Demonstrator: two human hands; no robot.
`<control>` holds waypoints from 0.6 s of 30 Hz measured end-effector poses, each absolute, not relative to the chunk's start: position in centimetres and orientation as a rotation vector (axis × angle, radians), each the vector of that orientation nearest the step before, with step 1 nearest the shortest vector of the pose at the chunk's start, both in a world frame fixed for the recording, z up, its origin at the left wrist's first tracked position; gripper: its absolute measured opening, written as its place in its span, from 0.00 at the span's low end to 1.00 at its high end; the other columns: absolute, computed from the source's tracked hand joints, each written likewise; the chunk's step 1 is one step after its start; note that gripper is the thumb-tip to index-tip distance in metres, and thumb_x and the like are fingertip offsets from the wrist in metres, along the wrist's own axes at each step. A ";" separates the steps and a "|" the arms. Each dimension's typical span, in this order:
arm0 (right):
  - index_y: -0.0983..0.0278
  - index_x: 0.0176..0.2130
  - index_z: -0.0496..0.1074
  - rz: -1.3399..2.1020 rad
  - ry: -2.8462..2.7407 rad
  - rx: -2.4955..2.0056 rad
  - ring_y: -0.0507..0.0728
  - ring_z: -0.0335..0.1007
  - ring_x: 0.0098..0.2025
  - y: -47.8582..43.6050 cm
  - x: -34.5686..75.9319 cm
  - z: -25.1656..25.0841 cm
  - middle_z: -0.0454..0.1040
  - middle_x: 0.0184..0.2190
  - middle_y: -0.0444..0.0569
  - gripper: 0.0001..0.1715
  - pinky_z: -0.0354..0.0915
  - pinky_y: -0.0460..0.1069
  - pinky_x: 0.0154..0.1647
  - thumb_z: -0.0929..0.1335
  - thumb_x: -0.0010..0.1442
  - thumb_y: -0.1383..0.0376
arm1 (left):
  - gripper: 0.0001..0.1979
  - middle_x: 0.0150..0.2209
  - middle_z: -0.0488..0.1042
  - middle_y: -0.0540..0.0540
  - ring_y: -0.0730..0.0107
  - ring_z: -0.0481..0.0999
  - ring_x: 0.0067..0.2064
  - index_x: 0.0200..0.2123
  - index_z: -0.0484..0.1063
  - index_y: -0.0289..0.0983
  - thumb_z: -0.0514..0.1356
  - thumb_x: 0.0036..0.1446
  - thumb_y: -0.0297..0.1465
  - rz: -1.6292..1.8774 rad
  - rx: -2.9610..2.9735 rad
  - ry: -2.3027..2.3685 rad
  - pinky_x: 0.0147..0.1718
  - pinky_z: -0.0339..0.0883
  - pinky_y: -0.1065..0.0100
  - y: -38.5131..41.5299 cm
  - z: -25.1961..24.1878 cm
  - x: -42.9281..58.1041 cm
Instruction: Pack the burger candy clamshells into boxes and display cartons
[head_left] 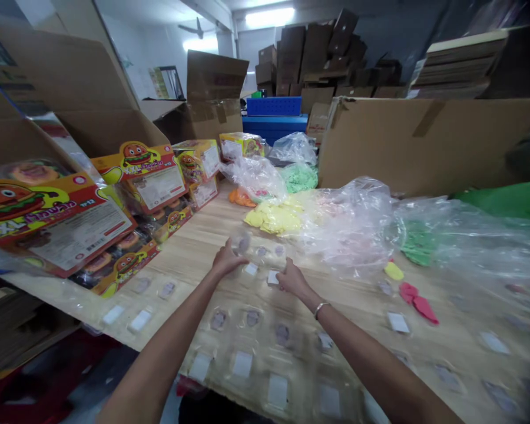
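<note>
Both hands reach out over the wooden table [194,235] to a clear plastic tray [262,252] that has small grey round pieces and white cards in it. My left hand [227,259] grips the tray's left end, fingers closed at its edge. At the right end, my right hand [292,279] pinches the tray beside a white card [272,277]. Nearer the front edge lie several more clear trays [251,330] with grey pieces and white cards. A bag of yellow pieces [276,215] lies just beyond my hands.
Printed burger display boxes [152,176] line the left side beside open cartons. Plastic bags with green pieces [419,241] and a large carton [424,141] stand behind at the right. Pink pieces [417,301] and a yellow piece [394,271] lie at the right.
</note>
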State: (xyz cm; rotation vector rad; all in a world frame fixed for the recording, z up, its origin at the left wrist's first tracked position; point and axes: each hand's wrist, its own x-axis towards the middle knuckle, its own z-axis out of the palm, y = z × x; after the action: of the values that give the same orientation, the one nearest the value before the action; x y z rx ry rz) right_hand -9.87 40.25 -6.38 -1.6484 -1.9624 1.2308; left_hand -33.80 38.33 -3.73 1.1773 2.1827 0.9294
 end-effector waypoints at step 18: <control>0.68 0.56 0.63 0.685 -2.271 -1.285 0.65 0.69 0.51 37.7 -11.1 -2.4 0.67 0.52 0.62 0.31 0.66 0.56 0.48 0.68 0.60 0.53 | 0.53 0.53 0.73 0.38 0.51 0.74 0.53 0.63 0.59 0.38 0.76 0.33 0.39 1.212 1.032 1.887 0.48 0.68 0.60 33.8 -0.4 -35.0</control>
State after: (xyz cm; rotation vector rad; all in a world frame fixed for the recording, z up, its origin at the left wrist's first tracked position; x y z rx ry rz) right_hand -11.14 37.74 -2.38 -1.2853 -2.2711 0.6846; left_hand -34.97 33.77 -0.37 1.0322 1.8873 1.2116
